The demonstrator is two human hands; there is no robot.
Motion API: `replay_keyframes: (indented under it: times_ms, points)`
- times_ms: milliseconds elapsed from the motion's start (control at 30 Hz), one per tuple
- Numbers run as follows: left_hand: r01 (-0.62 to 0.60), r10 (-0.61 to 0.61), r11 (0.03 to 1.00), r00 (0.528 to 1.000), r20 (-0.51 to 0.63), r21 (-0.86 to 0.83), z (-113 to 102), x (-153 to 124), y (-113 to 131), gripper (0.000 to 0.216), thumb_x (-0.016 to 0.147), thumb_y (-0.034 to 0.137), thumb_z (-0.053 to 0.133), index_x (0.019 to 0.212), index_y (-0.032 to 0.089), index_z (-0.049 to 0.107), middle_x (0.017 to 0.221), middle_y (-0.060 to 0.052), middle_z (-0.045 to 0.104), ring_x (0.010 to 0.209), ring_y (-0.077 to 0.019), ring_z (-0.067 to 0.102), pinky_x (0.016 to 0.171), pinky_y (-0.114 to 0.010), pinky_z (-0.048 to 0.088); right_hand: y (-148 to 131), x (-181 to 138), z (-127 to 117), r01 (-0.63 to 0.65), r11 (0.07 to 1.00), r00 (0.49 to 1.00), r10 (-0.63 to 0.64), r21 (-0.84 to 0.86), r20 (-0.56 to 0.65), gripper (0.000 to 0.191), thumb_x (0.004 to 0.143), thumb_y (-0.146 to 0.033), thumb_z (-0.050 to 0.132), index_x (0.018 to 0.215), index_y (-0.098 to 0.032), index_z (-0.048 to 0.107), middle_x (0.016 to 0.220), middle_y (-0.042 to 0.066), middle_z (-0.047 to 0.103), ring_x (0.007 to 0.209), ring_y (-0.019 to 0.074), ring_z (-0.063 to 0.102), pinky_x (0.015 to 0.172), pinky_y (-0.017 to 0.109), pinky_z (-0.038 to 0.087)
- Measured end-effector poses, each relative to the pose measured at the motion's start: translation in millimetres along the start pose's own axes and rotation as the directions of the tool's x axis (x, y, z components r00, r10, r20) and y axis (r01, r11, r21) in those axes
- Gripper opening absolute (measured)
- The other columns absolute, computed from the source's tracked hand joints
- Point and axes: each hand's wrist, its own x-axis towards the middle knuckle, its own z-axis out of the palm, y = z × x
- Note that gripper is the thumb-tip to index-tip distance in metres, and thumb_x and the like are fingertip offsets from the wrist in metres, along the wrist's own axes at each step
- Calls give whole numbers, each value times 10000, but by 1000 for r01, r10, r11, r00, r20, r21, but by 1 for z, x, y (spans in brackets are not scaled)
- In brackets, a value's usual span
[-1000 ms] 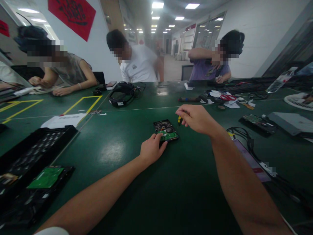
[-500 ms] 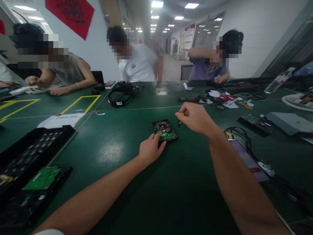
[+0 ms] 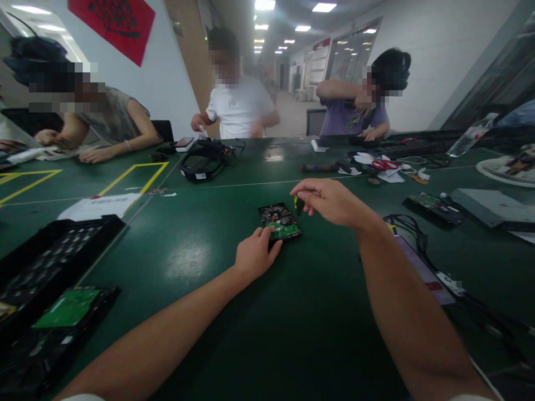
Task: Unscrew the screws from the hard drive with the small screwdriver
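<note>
A hard drive (image 3: 276, 214) lies on the green table, its circuit board facing up at the near end. My left hand (image 3: 256, 253) grips the drive's near left corner, fingers on the board and thumb along the near edge. Just above and right of the drive, my right hand (image 3: 330, 203) is closed on a small screwdriver with a yellow and black handle (image 3: 297, 204). The screwdriver's tip is too small to make out, so I cannot tell whether it touches the drive.
On the left are a black tray (image 3: 62, 256) and another hard drive (image 3: 69, 309). To the right lie a phone (image 3: 418, 267) with black cables, a third drive (image 3: 434, 209) and a grey box (image 3: 493, 206). A black headset (image 3: 200, 161) sits farther back. Three people sit across the table.
My right hand has shifted slightly left with the screwdriver, which is now tilted differently over the drive's right side. My left hand stays on the drive. The person in white has turned and raised a hand.
</note>
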Motion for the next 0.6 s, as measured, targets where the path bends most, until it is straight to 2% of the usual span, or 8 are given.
replay_keyframes:
  times_ms: [133, 267, 433, 500, 600]
  points:
    - [6, -6, 1000, 1000, 13, -3, 0, 0, 1, 492, 1083, 532, 517, 1481, 245, 552, 1312, -109, 684, 1043, -263, 737, 803, -346, 552, 1, 1, 0, 2, 986, 989, -27, -164, -148, 177, 961, -380, 688, 949, -216, 754, 845, 45, 768, 741, 195, 678, 710, 322, 489]
    - [7, -7, 1000, 1000, 12, -13, -2, 0, 2, 479, 1084, 528, 510, 1468, 246, 563, 1310, -104, 689, 1039, -261, 737, 792, -342, 551, -1, 1, -1, -54, 956, 964, -25, -289, -263, 154, 912, -342, 724, 859, -197, 730, 777, 46, 728, 744, 202, 644, 724, 333, 446]
    - [5, -5, 1000, 1000, 15, -25, -3, 0, 2, 487, 1086, 526, 505, 1481, 245, 554, 1296, -100, 691, 1024, -255, 738, 791, -349, 556, -3, 1, -2, 26, 964, 980, -77, -266, -183, 190, 980, -360, 642, 926, -208, 743, 767, 24, 721, 754, 196, 649, 726, 318, 423]
    - [0, 0, 1000, 1000, 8, -24, -2, 0, 1, 487, 1085, 527, 508, 1478, 243, 556, 1298, -100, 690, 1026, -255, 739, 796, -349, 558, -1, 2, -1, 28, 968, 985, -69, -251, -157, 244, 1017, -373, 592, 946, -206, 755, 756, 25, 722, 743, 195, 658, 724, 314, 428]
    - [-2, 2, 1000, 1000, -1, -12, 1, 0, 0, 490, 1083, 532, 513, 1473, 239, 559, 1296, -102, 690, 1030, -257, 742, 798, -346, 560, 3, 4, 0, 5, 982, 991, -31, -191, -131, 283, 1048, -307, 510, 1080, -193, 767, 754, 29, 732, 712, 187, 680, 720, 305, 454]
